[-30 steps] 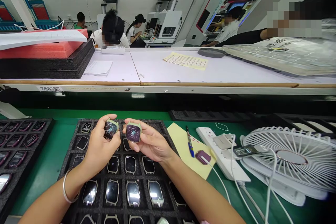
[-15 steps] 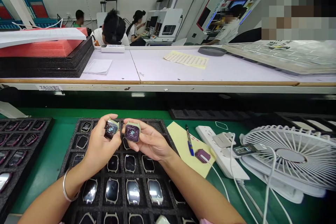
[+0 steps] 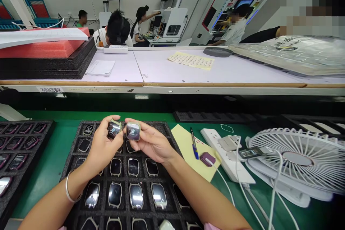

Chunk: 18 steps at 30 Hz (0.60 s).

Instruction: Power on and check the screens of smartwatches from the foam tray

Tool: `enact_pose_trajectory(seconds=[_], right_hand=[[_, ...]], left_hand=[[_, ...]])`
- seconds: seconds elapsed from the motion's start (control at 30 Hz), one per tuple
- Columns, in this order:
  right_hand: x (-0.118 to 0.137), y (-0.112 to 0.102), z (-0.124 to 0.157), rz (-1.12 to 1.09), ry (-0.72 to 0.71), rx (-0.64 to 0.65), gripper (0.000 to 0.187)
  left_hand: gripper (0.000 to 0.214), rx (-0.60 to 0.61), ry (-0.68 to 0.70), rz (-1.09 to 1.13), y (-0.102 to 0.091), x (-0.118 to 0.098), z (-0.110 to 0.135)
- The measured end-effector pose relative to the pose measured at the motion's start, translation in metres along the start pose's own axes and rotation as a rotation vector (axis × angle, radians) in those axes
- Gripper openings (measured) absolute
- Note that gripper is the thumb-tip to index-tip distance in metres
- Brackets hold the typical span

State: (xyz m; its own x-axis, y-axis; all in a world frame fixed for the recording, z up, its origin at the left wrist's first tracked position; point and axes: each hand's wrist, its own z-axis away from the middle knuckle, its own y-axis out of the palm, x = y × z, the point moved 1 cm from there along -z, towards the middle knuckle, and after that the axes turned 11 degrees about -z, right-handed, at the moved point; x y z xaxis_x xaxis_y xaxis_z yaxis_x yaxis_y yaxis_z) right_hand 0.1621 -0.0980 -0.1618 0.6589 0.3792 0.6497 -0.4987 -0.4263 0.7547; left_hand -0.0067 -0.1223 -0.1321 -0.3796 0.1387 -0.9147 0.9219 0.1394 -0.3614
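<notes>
Between thumb and fingers, my left hand (image 3: 104,143) grips a strapless smartwatch (image 3: 114,129) with a pale green case and a lit face. My right hand (image 3: 153,142) pinches a second smartwatch (image 3: 133,131) of the same kind, its screen catching a bright glare. The two are held side by side, close together, above a black foam tray (image 3: 125,179). Rows of similar watch bodies, such as one light-cased watch (image 3: 136,196), lie in the tray's compartments. My hands and forearms cover part of the tray.
Another foam tray (image 3: 27,165) holds dark-pink watches at left. To the right are a yellow sheet (image 3: 183,140), a pen (image 3: 194,145), a purple charging case (image 3: 207,159), a power strip (image 3: 242,174), cables and a white fan (image 3: 299,158). A raised shelf (image 3: 156,70) spans the back; people sit beyond.
The watch in my right hand has tilted and shifted slightly left and up, so its screen now shows glare. My left hand is almost still. In the background, a person's arm has reached out toward a machine.
</notes>
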Motion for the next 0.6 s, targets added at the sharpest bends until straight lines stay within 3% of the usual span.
enact_pose_trajectory(seconds=[0.17,0.27,0.6], right_hand=[[0.000,-0.011,-0.010,0.024,-0.015,-0.226,0.044],[-0.001,-0.019,-0.014,0.040,0.009,-0.285,0.041],[-0.001,-0.020,-0.014,0.123,-0.055,-0.280,0.035]], left_hand=[[0.062,0.095,-0.253,0.334,0.003,0.008,-0.015],[0.060,0.148,-0.379,0.427,0.005,0.015,-0.020],[0.061,0.206,-0.286,0.510,0.008,0.026,-0.024]])
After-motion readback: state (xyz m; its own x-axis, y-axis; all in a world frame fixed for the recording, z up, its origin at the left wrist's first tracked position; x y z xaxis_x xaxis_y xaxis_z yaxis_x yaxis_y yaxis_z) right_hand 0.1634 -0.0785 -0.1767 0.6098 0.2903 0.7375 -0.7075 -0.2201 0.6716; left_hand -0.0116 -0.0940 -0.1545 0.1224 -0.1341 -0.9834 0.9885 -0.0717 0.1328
